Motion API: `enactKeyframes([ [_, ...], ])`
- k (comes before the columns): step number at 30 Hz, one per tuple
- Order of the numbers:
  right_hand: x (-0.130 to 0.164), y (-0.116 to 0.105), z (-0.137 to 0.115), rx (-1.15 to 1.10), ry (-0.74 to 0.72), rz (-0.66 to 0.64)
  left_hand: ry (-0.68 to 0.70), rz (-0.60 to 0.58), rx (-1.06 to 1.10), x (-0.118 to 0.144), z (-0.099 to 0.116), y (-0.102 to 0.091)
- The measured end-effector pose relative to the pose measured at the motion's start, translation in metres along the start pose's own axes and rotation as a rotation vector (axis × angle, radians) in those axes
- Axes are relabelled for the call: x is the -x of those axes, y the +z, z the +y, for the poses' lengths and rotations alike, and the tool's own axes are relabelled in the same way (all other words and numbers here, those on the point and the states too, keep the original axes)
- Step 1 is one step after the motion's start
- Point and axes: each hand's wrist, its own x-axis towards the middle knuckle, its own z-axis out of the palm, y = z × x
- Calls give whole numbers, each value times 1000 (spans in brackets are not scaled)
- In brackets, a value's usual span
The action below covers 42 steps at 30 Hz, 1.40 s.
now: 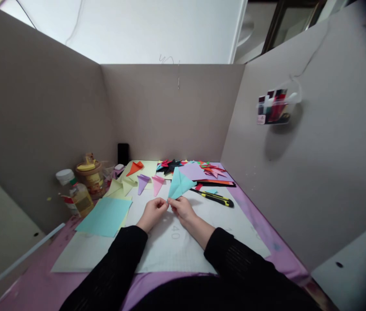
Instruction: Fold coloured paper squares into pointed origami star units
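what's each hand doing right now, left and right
left hand: shut, pinching the folded teal paper at its tip
right hand: shut, pinching the same tip

A cutting mat (pixel 157 255) lay on the table (pixel 267 242). A flat paper sheet (pixel 105 216) sat on its left edge, a utility knife (pixel 213 198) at far right, folded paper pieces (pixel 199 169) behind it, and a glue bottle (pixel 74 193) at far left.

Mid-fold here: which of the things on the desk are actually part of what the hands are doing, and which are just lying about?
In hand:
- folded teal paper, pinched at its lower tip by the left hand and right hand
- white cutting mat beneath the hands

Lying about:
- utility knife
- flat teal sheet
- purple cone and pink cone
- glue bottle
- pile of folded coloured pieces
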Motion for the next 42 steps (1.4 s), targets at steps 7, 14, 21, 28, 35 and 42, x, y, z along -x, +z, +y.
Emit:
enactKeyframes([
  [7,-3,-3,-4,0,-18,43,-4,-26,-21,1,3,0],
  [14,-8,-9,-7,22,-34,108,-17,-2,-38,1,-1,-1],
  [21,5,0,-8,194,24,-235,-2,94,56,-2,6,-5],
  [28,12,6,-6,310,49,-251,-81,122,164,-3,3,-9],
  [35,11,5,-6,407,-13,-245,-152,168,257,-4,0,-11],
  [42,6,-1,2,583,-66,-273,-160,299,419,-9,-7,-21],
])
